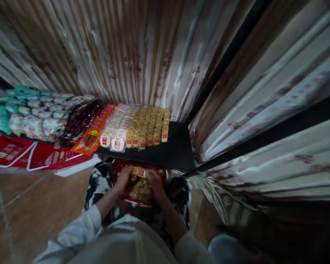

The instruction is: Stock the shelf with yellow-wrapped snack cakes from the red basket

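Low over my lap, my left hand (pixel 124 176) is closed on the left end of some small yellow wrapped snacks (pixel 138 171) with red labels. At the other end of these snacks my right hand (pixel 154 179) grips them. Exactly how many are between the hands I cannot tell. Beneath both hands is a red basket (pixel 142 202) holding more yellow packets (pixel 140 190). Just beyond, the same kind of yellow snacks (pixel 149 126) stand in tight rows on a black shelf (pixel 178 146).
Left of the yellow rows lie round white packaged snacks (pixel 117 143), an orange packet (pixel 89 141), dark shiny packets (pixel 80 123), white packets (pixel 53 126) and green packets (pixel 2 119). Red baskets (pixel 43 154) sit below the shelf's left part. Pleated curtain (pixel 142 47) and black posts (pixel 225 62) border the shelf.
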### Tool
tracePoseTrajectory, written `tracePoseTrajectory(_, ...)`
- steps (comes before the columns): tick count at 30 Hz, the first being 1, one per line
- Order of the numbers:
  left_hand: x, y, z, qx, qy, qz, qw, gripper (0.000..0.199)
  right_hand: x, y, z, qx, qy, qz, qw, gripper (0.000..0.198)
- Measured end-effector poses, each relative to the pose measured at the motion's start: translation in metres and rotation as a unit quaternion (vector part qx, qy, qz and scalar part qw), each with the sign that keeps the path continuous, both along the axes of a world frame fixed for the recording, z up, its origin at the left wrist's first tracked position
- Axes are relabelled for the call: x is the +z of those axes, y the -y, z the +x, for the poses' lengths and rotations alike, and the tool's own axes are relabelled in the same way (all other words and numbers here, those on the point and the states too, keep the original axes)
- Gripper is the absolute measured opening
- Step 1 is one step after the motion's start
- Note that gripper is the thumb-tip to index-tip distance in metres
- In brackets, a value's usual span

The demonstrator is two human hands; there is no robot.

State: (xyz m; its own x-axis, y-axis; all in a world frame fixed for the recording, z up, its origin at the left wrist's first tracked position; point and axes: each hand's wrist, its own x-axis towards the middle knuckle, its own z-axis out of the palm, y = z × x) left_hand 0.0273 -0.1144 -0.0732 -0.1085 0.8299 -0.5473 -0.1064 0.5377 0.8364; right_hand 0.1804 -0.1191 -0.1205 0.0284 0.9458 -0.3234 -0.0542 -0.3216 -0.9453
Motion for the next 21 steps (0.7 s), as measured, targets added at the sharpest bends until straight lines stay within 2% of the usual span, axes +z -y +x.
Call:
tracePoseTrajectory(3, 0.012, 0.001, 0.006, -0.063, 0.0, 0.033, 0.997, 0.038, -0.001, 0.004, 0.006, 0.003, 0.007, -0.012, 1.0, 0.031)
tracePoseTrajectory(5, 0.015, -0.001, 0.009, -0.109, -0.041, 0.064, 0.991, 0.033, -0.001, 0.007, 0.01, 0.012, 0.03, 0.005, 0.999, 0.035)
tracePoseTrajectory(8, 0.017, -0.006, 0.015, -0.154, -0.128, 0.103, 0.974, 0.024, 0.006, 0.011, 0.021, 0.054, 0.118, 0.072, 0.989, 0.035)
tracePoseTrajectory(11, 0.024, -0.014, 0.021, -0.222, -0.183, 0.143, 0.947, 0.02, 0.021, 0.009, 0.034, 0.08, 0.216, 0.152, 0.961, 0.035)
tracePoseTrajectory(13, 0.033, -0.02, 0.026, -0.268, -0.196, 0.171, 0.928, 0.022, 0.032, 0.004, 0.042, 0.081, 0.245, 0.185, 0.948, 0.04)
tracePoseTrajectory(15, 0.043, -0.028, 0.032, -0.301, -0.204, 0.192, 0.912, 0.024, 0.041, -0.003, 0.048, 0.079, 0.237, 0.19, 0.95, 0.042)
tracePoseTrajectory(18, 0.054, -0.042, 0.046, -0.3, -0.219, 0.223, 0.901, 0.027, 0.046, -0.015, 0.056, 0.05, 0.196, 0.173, 0.964, 0.04)
tracePoseTrajectory(21, 0.057, -0.056, 0.065, -0.238, -0.225, 0.24, 0.914, 0.039, 0.047, -0.032, 0.064, -0.025, 0.196, 0.171, 0.965, 0.042)
